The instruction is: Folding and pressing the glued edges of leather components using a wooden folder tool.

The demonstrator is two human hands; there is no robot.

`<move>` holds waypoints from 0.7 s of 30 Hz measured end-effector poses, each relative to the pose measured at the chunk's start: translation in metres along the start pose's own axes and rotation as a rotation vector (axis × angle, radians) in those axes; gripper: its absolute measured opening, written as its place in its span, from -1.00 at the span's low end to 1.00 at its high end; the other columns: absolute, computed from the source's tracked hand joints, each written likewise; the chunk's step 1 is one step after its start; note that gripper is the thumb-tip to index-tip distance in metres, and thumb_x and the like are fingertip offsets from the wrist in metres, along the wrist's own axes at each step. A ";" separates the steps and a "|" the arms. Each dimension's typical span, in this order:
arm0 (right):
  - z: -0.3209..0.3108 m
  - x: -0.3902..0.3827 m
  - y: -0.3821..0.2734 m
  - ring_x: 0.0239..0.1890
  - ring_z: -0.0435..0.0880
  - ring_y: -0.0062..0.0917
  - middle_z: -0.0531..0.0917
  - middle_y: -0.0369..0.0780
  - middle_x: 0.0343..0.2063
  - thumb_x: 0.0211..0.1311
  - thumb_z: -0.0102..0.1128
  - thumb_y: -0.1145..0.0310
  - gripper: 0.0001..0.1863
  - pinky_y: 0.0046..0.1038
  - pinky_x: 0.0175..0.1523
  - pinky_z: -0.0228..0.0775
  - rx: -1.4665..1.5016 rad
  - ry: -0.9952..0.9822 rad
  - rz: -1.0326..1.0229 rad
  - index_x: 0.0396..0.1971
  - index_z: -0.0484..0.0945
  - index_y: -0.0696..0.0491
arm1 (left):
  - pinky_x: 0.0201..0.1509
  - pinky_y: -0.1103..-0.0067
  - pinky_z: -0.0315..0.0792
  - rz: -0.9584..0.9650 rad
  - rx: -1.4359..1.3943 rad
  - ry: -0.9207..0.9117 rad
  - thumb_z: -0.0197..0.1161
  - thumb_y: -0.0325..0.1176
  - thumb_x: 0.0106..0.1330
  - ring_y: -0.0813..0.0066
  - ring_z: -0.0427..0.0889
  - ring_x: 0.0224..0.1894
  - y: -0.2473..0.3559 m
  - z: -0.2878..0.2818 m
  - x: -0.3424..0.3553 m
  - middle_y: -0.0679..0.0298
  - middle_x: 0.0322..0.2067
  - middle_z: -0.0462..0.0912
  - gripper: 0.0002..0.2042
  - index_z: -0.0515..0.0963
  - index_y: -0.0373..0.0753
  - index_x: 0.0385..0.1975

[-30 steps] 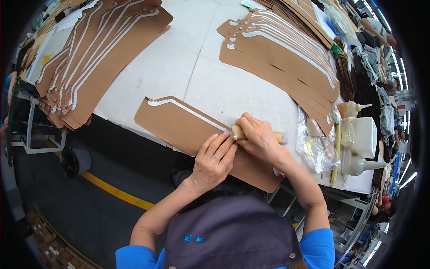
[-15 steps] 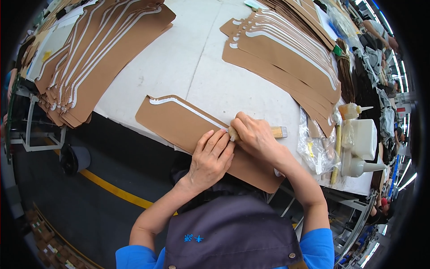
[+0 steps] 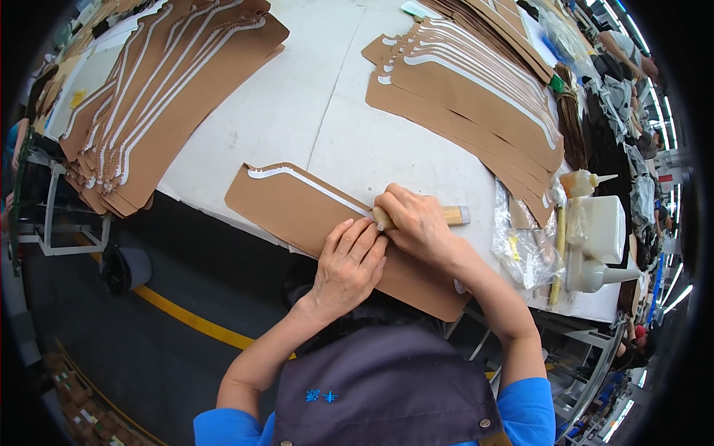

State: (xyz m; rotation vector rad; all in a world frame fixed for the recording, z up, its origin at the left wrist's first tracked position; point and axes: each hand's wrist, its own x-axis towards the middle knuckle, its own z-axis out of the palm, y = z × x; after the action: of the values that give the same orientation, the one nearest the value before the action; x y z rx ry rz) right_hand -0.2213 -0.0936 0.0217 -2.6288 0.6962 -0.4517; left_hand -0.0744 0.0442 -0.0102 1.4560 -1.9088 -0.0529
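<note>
A brown panel (image 3: 282, 207) lies at the table's near edge, a white strip (image 3: 312, 183) along its far side. My left hand (image 3: 346, 273) lies on it with fingers stretched out, their tips at the strip. Just right of them, my right hand (image 3: 416, 229) is closed round a wooden tool (image 3: 454, 215) with a pale, flat end pointing right; its rounded other end sits by my left fingertips over the strip. The part of the panel under my hands is hidden.
Piles of brown panels with white strips lie at left (image 3: 178, 111) and right (image 3: 454, 104) of the white table (image 3: 297, 111). Plastic bags (image 3: 520, 260), a glue bottle (image 3: 576, 182) and white containers (image 3: 602, 227) are at right. A bucket (image 3: 126, 266) stands below. Other people work beyond.
My right hand and the tool have moved a little leftward along the white strip. My left fingertips have shifted slightly left too, still lying on the panel.
</note>
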 end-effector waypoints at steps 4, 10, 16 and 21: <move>0.004 -0.002 -0.001 -0.31 0.72 -0.11 0.63 -0.11 -0.31 0.17 0.38 0.39 -0.76 -0.15 -0.23 0.55 0.060 0.076 0.120 -0.23 0.51 0.11 | 0.45 0.13 0.33 -0.003 -0.001 -0.029 0.34 -0.43 0.30 0.12 0.52 0.31 0.001 -0.001 0.002 0.07 0.14 0.60 -0.63 0.59 -0.35 0.10; -0.061 -0.036 0.021 -0.33 0.66 -0.12 0.65 -0.10 -0.33 0.36 0.38 0.39 -0.84 -0.22 -0.22 0.49 0.041 0.266 0.397 -0.25 0.57 0.12 | 0.47 0.13 0.32 -0.035 -0.018 -0.061 0.34 -0.44 0.31 0.13 0.49 0.34 0.004 -0.005 0.003 0.13 0.18 0.58 -0.62 0.59 -0.32 0.13; -0.060 -0.101 -0.009 -0.26 0.68 -0.14 0.59 -0.12 -0.29 0.18 0.35 0.53 -0.81 -0.20 -0.20 0.51 0.024 0.128 0.387 -0.22 0.56 0.10 | 0.38 0.15 0.39 0.030 -0.089 -0.033 0.37 -0.46 0.30 0.16 0.56 0.26 0.024 0.010 0.011 0.15 0.10 0.64 -0.66 0.65 -0.36 0.07; -0.037 -0.087 -0.019 -0.20 0.67 -0.23 0.53 -0.16 -0.27 -0.06 0.39 0.54 -0.67 -0.21 -0.27 0.52 0.022 0.131 0.274 -0.24 0.51 0.09 | 0.37 0.15 0.41 0.037 -0.100 -0.045 0.37 -0.49 0.28 0.14 0.57 0.25 0.029 0.019 0.014 0.14 0.12 0.65 -0.66 0.65 -0.35 0.07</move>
State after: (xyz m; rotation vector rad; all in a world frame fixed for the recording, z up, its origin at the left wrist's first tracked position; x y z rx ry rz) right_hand -0.3008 -0.0431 0.0445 -2.4499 1.0695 -0.5483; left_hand -0.1101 0.0355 -0.0047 1.3635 -1.9402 -0.1633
